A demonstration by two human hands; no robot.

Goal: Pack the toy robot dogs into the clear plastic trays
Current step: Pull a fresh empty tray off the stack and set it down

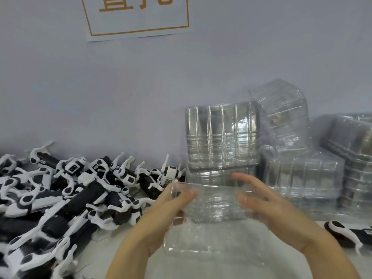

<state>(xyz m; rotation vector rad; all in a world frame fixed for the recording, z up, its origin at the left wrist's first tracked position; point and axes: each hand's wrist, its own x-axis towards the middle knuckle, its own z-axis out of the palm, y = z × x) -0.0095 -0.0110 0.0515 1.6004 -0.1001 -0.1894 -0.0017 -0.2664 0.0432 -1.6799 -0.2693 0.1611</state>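
Pale wall behind, desk (201,270) below: one clear tray (213,206) is gripped at both ends by left hand (177,198) and right hand (259,196), seemingly being readied for dogs (66,194) heaped lower left.

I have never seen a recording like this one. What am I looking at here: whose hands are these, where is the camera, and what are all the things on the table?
There is no machine here. A person wears a camera on the head, so the one picture looks forward and down at their own two bare hands. The left hand and the right hand grip one clear plastic tray by its two ends, just above the white table. It looks empty. On the left lies a big pile of black-and-white toy robot dogs. Behind the hands, against the wall, stand stacks of more clear trays. One more toy dog lies alone at the right edge. A paper sign hangs on the wall.
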